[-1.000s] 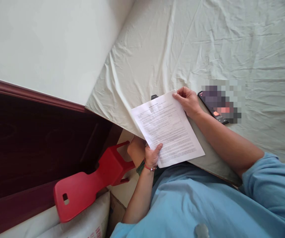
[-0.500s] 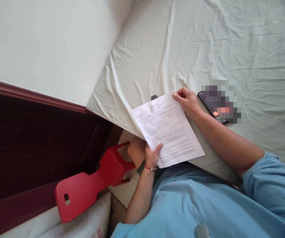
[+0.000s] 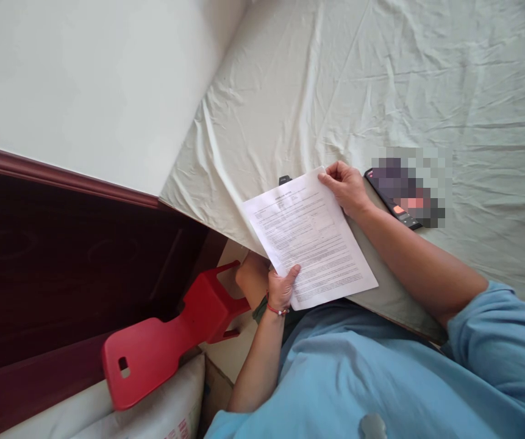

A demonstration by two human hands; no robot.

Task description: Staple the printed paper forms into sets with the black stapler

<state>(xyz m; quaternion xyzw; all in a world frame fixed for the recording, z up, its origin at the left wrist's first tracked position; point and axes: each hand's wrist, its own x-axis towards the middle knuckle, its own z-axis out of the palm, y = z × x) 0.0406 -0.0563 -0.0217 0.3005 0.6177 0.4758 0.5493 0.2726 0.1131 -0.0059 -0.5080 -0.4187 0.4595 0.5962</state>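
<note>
Printed sheets of white paper [image 3: 308, 238] are held tilted above the table edge, close to my body; how many sheets is not clear. My left hand [image 3: 283, 286] grips the lower left edge, thumb on the print and fingers hidden beneath. At the upper right corner, my right hand [image 3: 343, 186] pinches the paper between thumb and fingers. Right of that hand lies a phone [image 3: 392, 201] with a lit screen, partly blurred out. A small black object [image 3: 285, 180] peeks out behind the paper's top edge.
A wrinkled pale cloth [image 3: 427, 91] covers the surface ahead. To the left stand a red plastic chair [image 3: 143, 360] and a dark wooden panel [image 3: 61, 262] below a white wall [image 3: 83, 79]. White sacks [image 3: 171, 396] lie at lower left.
</note>
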